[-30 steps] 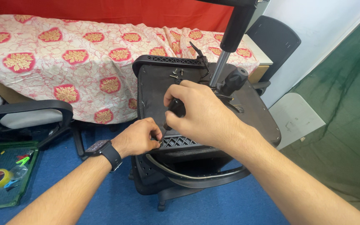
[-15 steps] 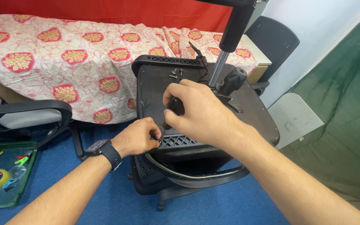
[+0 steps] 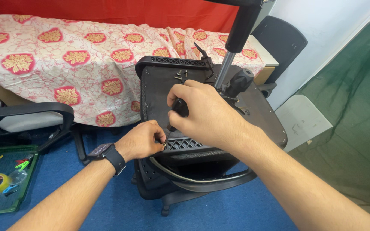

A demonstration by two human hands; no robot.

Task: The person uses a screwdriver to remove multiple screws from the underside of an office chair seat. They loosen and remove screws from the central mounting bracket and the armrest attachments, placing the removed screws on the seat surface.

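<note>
An upturned black office chair seat (image 3: 159,92) lies in front of me, its underside up and its metal gas cylinder (image 3: 224,70) rising from the middle. My right hand (image 3: 206,115) is closed around the black handle of a screwdriver (image 3: 179,108), whose tip points down at the seat's near edge. My left hand (image 3: 141,141), a dark watch on its wrist, pinches a small screw at that tip. Loose screws (image 3: 180,75) rest on the seat's far part.
A table under a red-and-cream patterned cloth (image 3: 78,55) stands behind. Another black chair (image 3: 26,115) is at left, a dark chair back (image 3: 279,40) at upper right. A green tray (image 3: 5,175) with yellow tape sits on the blue carpet. Green sheeting (image 3: 352,119) covers the right.
</note>
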